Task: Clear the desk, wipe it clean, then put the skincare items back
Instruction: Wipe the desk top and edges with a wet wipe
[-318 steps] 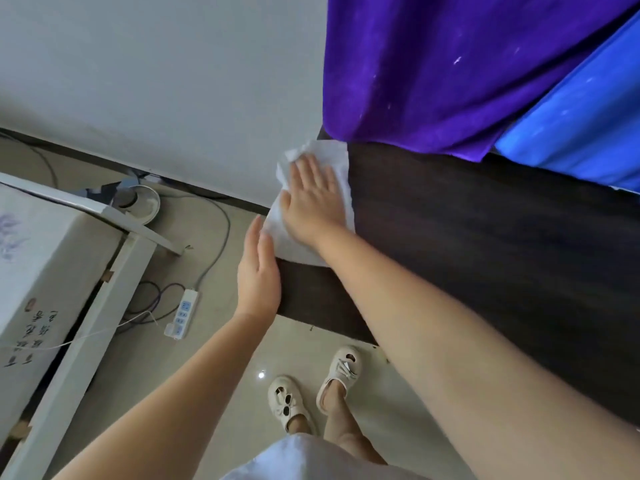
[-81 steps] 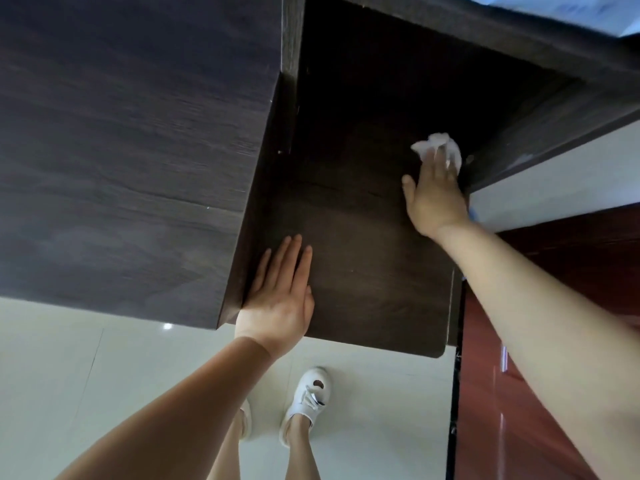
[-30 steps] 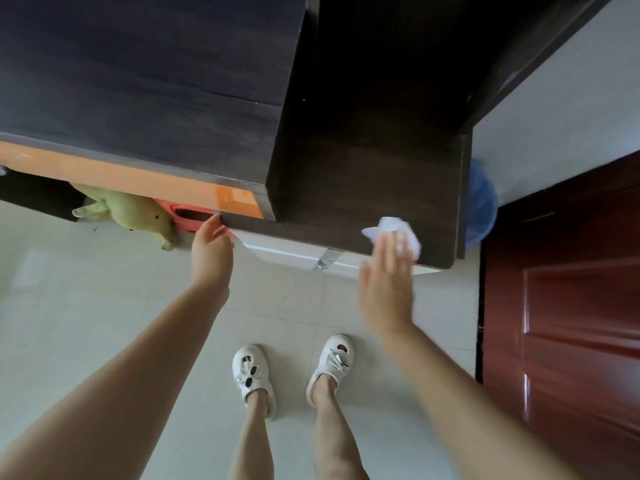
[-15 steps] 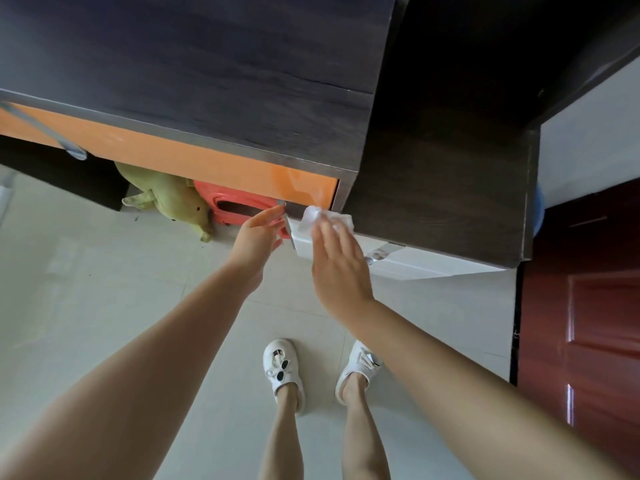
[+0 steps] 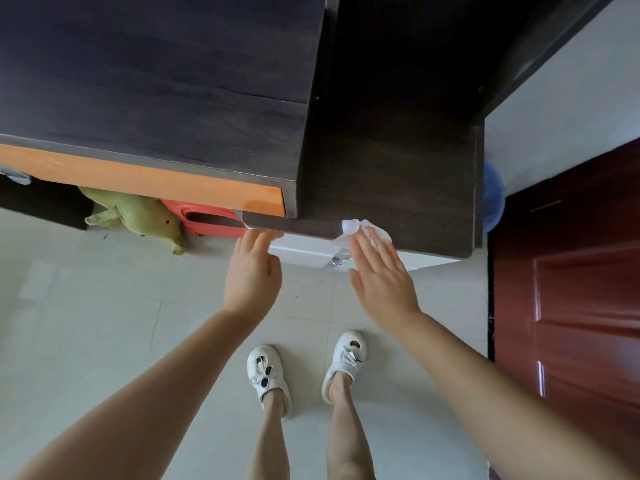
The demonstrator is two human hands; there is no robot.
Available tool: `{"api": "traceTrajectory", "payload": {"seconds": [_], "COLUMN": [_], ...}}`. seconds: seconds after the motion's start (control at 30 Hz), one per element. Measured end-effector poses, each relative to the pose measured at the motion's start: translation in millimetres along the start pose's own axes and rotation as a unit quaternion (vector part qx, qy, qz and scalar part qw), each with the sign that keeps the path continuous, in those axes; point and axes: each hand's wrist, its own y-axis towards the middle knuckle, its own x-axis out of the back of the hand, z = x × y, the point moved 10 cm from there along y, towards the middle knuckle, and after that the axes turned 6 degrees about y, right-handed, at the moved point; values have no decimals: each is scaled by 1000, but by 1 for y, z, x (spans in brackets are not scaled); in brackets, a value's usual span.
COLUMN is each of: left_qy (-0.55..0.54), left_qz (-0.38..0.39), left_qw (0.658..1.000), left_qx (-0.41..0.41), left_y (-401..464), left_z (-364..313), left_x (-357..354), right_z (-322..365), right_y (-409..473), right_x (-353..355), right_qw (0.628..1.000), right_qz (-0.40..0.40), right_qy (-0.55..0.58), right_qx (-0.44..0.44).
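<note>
Far left, a metal handle on the orange drawer front is cut off by the frame edge, so you see only part of it. Below the drawer, one green stuffed toy lies on the pale floor, its rear end hidden under the desk. Just beside it, one red plastic stool, mostly hidden under the desk edge.

Your left hand reaches up to the front edge of the lower desk section; its fingertips touch that edge, fingers loosely bent, holding nothing you can see. Whether the fingers hook under the lip cannot be told.

Your right hand has straight, spread fingers pressing one crumpled white tissue flat against the desk's front edge. Part of the tissue is covered by the fingers. A white drawer front with a metal knob sits under the edge, partly hidden behind that hand.

Two white slippers on two feet below.

Right, one blue object peeks from behind the desk side, too hidden to identify. A dark red door is cut off by the frame.
</note>
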Motion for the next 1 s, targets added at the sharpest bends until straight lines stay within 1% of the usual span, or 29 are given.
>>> {"api": "traceTrajectory", "payload": {"seconds": [0.07, 0.13, 0.2, 0.27, 0.33, 0.43, 0.5, 0.57, 0.67, 0.77, 0.8, 0.83, 0.9, 0.93, 1.0], "left_qy": [39, 63, 90, 127, 169, 206, 228, 234, 238, 237, 239, 243, 246, 246, 241], "left_qz": [35, 55, 55, 53, 43, 10, -9, -23, -27, -16, -7, 3, 25, 34, 46], "left_qw": [994, 983, 972, 963, 957, 951, 944, 940, 939, 946, 948, 949, 949, 948, 946], "left_qx": [-97, -164, -210, -233, -232, -230, -238, -246, -248, -222, -210, -199, -193, -197, -212], "left_y": [-6, -5, 1, 14, 30, 42, 41, 40, 40, 40, 40, 41, 43, 43, 45], "left_z": [-33, -65, -96, -119, -132, -138, -137, -136, -139, -142, -143, -145, -156, -165, -189], "left_x": [-25, -47, -66, -87, -104, -117, -122, -122, -120, -117, -116, -116, -113, -112, -106], "right_z": [-39, -65, -84, -108, -129, -150, -171, -185, -189, -174, -171, -170, -176, -182, -201], "right_y": [-19, -29, -34, -35, -28, 5, 41, 71, 74, 33, 18, 6, -6, -8, -10], "right_x": [9, 17, 29, 39, 44, 41, 42, 47, 53, 73, 78, 81, 84, 90, 110], "right_qw": [999, 998, 994, 989, 988, 992, 990, 988, 988, 985, 982, 982, 976, 972, 962], "right_qz": [-3, -11, -33, -48, -45, 9, 42, 48, 18, -78, -93, -92, -58, -53, -72], "right_qy": [-1, 22, 69, 103, 112, 90, 81, 85, 110, 150, 158, 165, 202, 218, 232], "right_qx": [-42, -65, -74, -95, -98, -83, -111, -123, -105, -45, -35, -31, -54, -74, -125]}}
